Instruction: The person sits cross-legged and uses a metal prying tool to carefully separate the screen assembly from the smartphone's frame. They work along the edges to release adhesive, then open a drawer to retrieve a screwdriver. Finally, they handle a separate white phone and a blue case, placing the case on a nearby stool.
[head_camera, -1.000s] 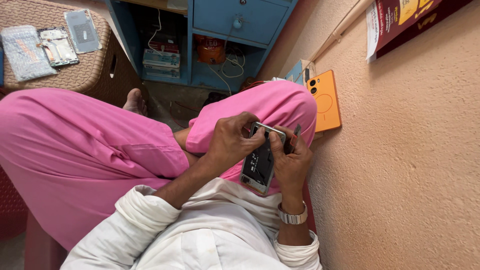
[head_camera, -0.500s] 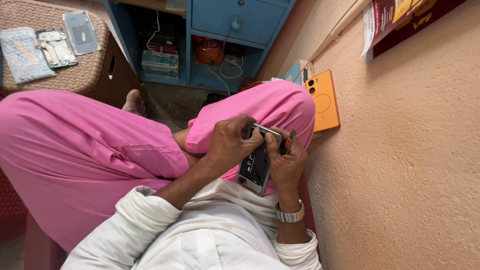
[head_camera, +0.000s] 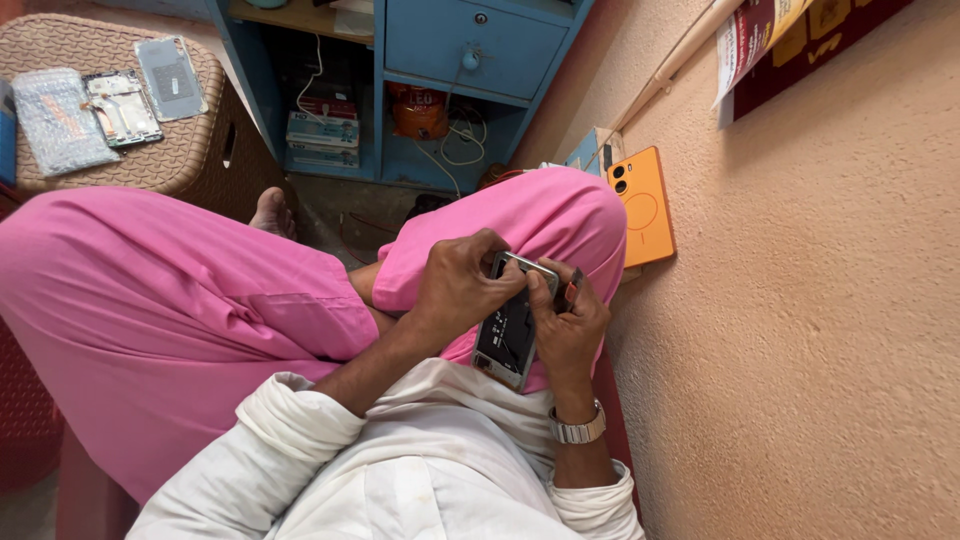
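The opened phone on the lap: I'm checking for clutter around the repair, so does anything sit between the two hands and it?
Nothing visible does. The left hand grips the opened phone at its top edge, and the right hand holds its right side, with a small dark tool in its fingers. The orange phone leans against the wall, apart.

Woven stool top, blue cabinet shelves and a pink-trousered lap as the carrying surfaces.

On the brown woven stool, left of the blue cabinet, lie a bubble-wrap pouch, an opened phone body and a grey panel side by side. Inside the cabinet's lower shelf sit stacked boxes and an orange container. Right of the cabinet, the lap bears an opened phone.
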